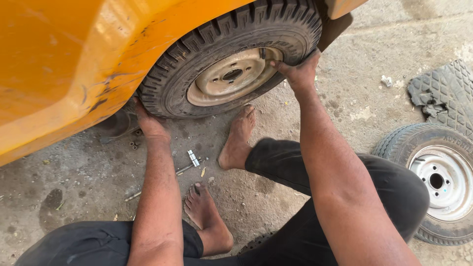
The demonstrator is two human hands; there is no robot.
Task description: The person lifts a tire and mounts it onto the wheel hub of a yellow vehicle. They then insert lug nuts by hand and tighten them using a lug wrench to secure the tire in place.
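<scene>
A small black tyre on a beige steel rim [231,61] sits under the orange body of a vehicle [64,59]. My left hand [149,122] grips the tyre's lower left tread. On the tyre's right side, my right hand [297,73] holds it next to the rim. The rim's centre hole and bolt holes face me. I sit on the ground with both bare feet near the wheel, one foot [238,140] almost touching the tyre.
A metal socket wrench [189,162] lies on the dirty concrete between my feet. A few small nuts [133,145] lie near my left hand. A second wheel with a white rim [436,182] lies at the right, with a torn piece of tyre tread [446,93] behind it.
</scene>
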